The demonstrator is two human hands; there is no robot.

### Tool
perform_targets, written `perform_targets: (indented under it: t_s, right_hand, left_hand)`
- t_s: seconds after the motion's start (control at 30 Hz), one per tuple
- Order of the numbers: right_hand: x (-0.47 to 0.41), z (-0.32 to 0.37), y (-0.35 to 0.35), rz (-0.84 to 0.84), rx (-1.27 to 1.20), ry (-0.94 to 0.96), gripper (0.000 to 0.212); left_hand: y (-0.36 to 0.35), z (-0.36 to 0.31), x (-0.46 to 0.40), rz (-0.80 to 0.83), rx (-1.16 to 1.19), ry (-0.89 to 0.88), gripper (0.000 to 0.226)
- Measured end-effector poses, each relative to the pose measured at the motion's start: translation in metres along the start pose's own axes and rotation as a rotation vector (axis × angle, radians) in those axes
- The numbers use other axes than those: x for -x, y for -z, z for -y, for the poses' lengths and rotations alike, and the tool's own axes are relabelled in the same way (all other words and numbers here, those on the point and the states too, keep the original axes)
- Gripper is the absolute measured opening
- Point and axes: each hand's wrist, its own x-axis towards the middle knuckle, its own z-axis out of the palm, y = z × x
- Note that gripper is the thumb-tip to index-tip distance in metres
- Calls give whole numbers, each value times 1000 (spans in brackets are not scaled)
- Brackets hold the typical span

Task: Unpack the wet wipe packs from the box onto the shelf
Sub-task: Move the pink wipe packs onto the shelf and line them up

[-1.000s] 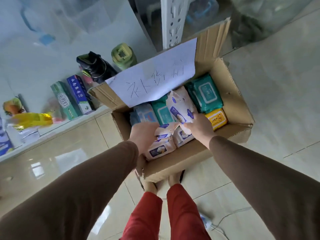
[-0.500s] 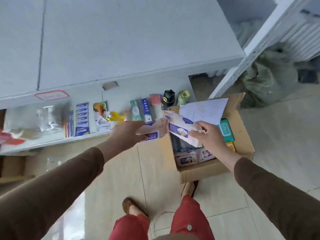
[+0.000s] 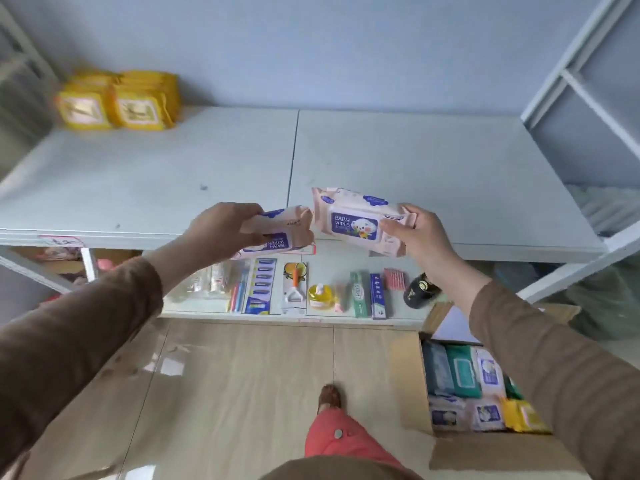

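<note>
My left hand [image 3: 221, 227] grips a pink baby wipes pack [image 3: 282, 233], held level with the front edge of the white shelf [image 3: 398, 161]. Just to its right, my right hand [image 3: 417, 233] holds a second pink baby wipes pack [image 3: 353, 220] with its label facing me. The two packs almost touch above the shelf's front edge. On the floor at the lower right sits the cardboard box [image 3: 412, 386], with several wipe packs inside: blue, green, pink and yellow. My right sleeve hides part of the box.
Yellow wipe packs [image 3: 117, 102] are stacked at the shelf's back left. A lower shelf [image 3: 294, 315] carries toothpaste boxes, a yellow bottle, a peeler card and a dark bottle. A white rack frame [image 3: 588, 98] rises at the right. My legs stand on the tiled floor.
Both hands lifted a pink pack each out of the box and up to shelf height. My view rose from the box to the shelf top.
</note>
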Motion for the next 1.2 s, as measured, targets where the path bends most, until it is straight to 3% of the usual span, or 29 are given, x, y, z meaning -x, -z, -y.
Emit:
perform_targets:
  t_s: [0.17,0.37,0.5,0.6,0.73,0.9,1.07,1.2]
  right_hand:
    - [-92,14,-47,21,34,23,9]
    - [-226,22,-91,76,54,-13,29]
    - [-302,43,-122,113,26,-34,28]
    - [-349,55,-146,90,-5,-52,15]
    - [-396,65,-180,75,-28,-63,25]
    - [-445,72,-212,61,-32,-108,23]
    - [-484,71,-238,90,-45,-196,24]
    - [-509,65,-261,-5,-55,-230,33]
  left_hand:
    - [28,63,-68,-40,-43,21,28]
    - [58,126,-167,-80,-46,120,23]
    - [82,157,-231,-97,-108,95,32]
    - [99,180,-276,-108,-137,83,31]
    - [118,213,-334,-90,-132,113,26]
    - [139,255,-403,2,-168,62,22]
    - [144,296,-453,94,-190,0,36]
    - [140,318,-473,-5,-221,-12,34]
